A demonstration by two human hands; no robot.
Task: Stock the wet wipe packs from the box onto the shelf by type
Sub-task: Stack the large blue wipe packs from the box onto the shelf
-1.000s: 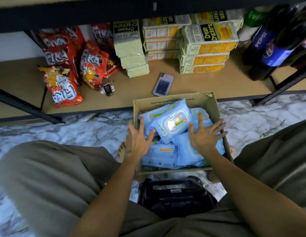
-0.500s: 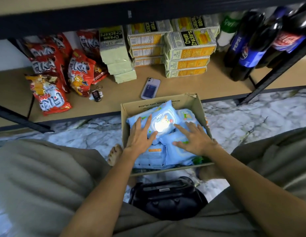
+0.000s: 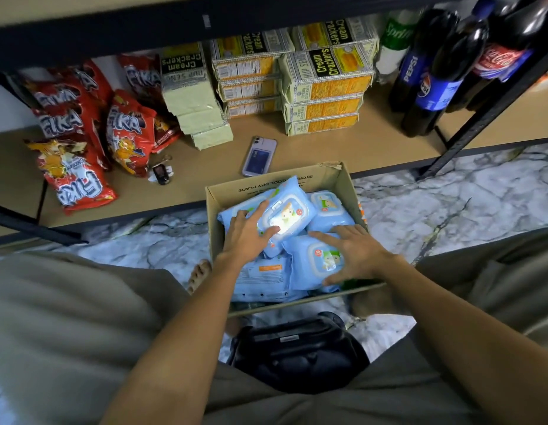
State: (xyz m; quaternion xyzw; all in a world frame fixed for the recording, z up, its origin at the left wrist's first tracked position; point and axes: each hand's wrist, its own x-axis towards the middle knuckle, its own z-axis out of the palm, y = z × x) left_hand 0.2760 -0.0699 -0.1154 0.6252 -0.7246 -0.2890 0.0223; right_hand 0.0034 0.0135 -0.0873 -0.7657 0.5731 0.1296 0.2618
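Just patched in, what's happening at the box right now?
A person crouches over the cardboard box of blue wet wipe packs. The left hand rests flat on the top pack; the right hand lies spread on a pack beside it. Nothing is lifted yet, and no wipes are on the shelf.

Bare forearms, seemingly olive-grey shorts (image 3: 67, 332)

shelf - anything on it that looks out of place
Yes: a phone and a key fob lie loose on the shelf among the stock, in front of the cream cracker boxes and beside the red snack bags. Neither looks like merchandise.
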